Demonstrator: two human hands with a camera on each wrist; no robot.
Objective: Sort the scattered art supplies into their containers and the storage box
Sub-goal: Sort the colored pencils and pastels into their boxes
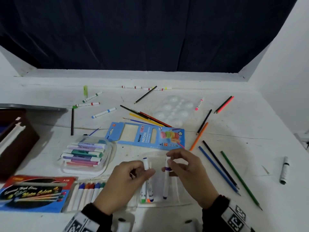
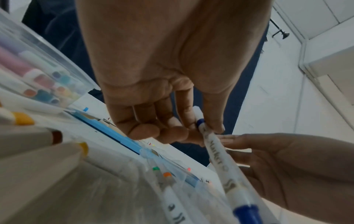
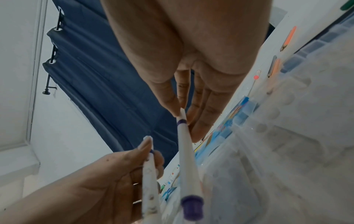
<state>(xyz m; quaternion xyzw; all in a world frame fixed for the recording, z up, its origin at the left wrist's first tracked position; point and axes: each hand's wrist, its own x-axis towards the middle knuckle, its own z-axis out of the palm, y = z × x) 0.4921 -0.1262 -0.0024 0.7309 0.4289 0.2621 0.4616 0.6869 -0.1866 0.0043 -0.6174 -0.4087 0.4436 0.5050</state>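
Note:
My left hand [image 1: 142, 171] pinches a white marker with a blue band [image 1: 145, 163], held nearly upright; the left wrist view shows thumb and fingers round this blue marker [image 2: 212, 148]. My right hand [image 1: 170, 162] pinches the top of a white marker with a purple band [image 1: 166, 178], also upright, its purple end [image 3: 191, 207] pointing down. Both markers hang over a clear plastic marker sleeve [image 1: 175, 190] at the table's front. Inside the sleeve lie markers with green, orange and blue ends [image 1: 147, 197].
A clear highlighter case [image 1: 85, 154] and a blue pencil box [image 1: 145, 136] lie just beyond my hands. A red marker pack [image 1: 33, 193] and a brown storage box [image 1: 15, 144] sit left. Loose pencils [image 1: 219, 168], a black marker [image 1: 284, 171] and a white palette [image 1: 175, 109] lie right.

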